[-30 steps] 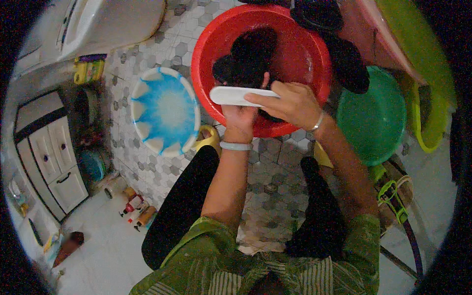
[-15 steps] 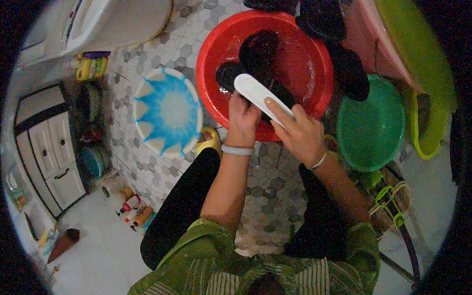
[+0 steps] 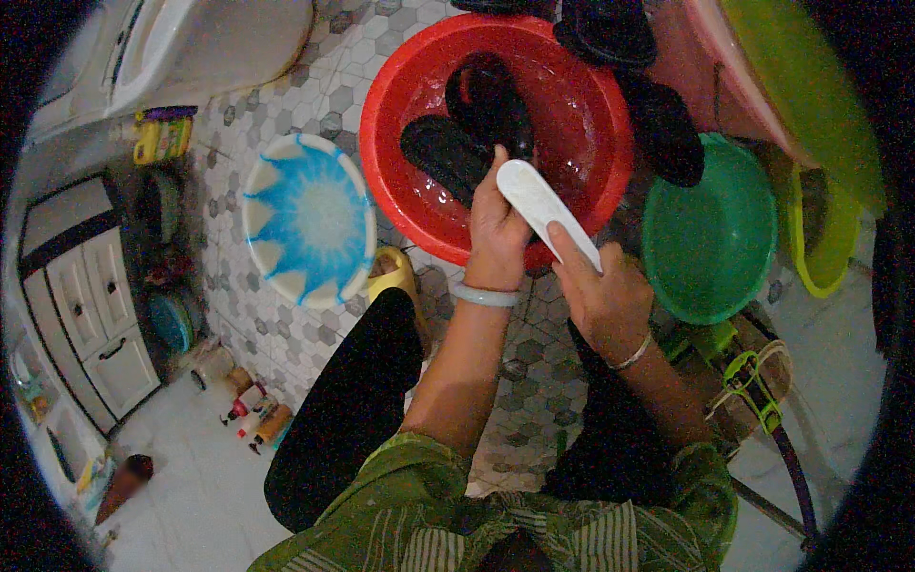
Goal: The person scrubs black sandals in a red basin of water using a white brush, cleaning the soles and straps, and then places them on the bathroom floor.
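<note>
My right hand (image 3: 610,300) is closed around a long white brush (image 3: 548,210), index finger stretched along its back; the bristles are hidden underneath. Just left of it, my left hand (image 3: 498,229) is curled over the near rim of a red basin (image 3: 379,143), its fingers partly covered by the brush. It grips the near end of a black slipper (image 3: 491,100) inside the basin. A second black slipper (image 3: 440,157) lies slanted against it, close to my left wrist. Shallow water glints on the basin's floor.
A blue-and-white basin (image 3: 257,214) stands at left, a green basin (image 3: 762,229) at right. More black footwear (image 3: 667,133) rests beyond the red basin's right rim. A yellow-green tub (image 3: 824,276) and a hose (image 3: 791,467) are further right. Bottles (image 3: 272,424) line the left wall.
Both hands and the brush have shifted slightly right and toward me. The slippers show more fully in the basin, and the brush has turned a little steeper.
</note>
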The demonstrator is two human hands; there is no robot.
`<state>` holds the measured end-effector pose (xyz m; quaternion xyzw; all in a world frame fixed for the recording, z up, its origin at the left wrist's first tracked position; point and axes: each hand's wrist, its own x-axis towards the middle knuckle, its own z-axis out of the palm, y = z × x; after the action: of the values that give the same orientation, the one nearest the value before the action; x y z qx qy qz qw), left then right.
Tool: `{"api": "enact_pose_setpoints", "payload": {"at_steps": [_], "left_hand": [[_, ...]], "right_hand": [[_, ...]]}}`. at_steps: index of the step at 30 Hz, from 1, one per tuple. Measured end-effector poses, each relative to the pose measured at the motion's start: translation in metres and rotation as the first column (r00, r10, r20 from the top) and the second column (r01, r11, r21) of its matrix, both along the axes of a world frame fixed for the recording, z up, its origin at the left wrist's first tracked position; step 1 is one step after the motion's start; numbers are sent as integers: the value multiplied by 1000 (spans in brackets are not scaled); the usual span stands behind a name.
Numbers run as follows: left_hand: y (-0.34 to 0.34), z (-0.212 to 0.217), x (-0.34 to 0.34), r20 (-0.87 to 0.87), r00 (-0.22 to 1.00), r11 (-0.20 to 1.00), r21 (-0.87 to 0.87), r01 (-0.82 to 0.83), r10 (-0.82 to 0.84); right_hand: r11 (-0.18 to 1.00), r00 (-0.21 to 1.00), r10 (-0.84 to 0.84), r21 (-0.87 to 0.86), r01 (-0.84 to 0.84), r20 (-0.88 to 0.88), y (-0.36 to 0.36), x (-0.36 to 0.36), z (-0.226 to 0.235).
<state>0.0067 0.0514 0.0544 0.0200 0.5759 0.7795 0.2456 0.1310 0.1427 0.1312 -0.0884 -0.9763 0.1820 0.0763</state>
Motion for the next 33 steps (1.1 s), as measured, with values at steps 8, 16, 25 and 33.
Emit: {"api": "enact_pose_setpoints", "payload": {"at_steps": [8,16,25,33], "left_hand": [[22,-28,3,-268,949,911,-410,43,-166],[14,-31,17,699,679,938,35,-345,223],[-13,-42,8,557,820,988,-4,-156,132],[-15,-34,-12,583,777,964,-38,-264,236]], "right_hand": [[964,975,-220,-153,217,-6,28,-63,-6],[913,964,-242,-309,266,113,25,-57,-40],[728,967,-121,-643,240,224,26,-16,-2],[659,949,-247,-752,15,-198,53,-75,-82]]}}
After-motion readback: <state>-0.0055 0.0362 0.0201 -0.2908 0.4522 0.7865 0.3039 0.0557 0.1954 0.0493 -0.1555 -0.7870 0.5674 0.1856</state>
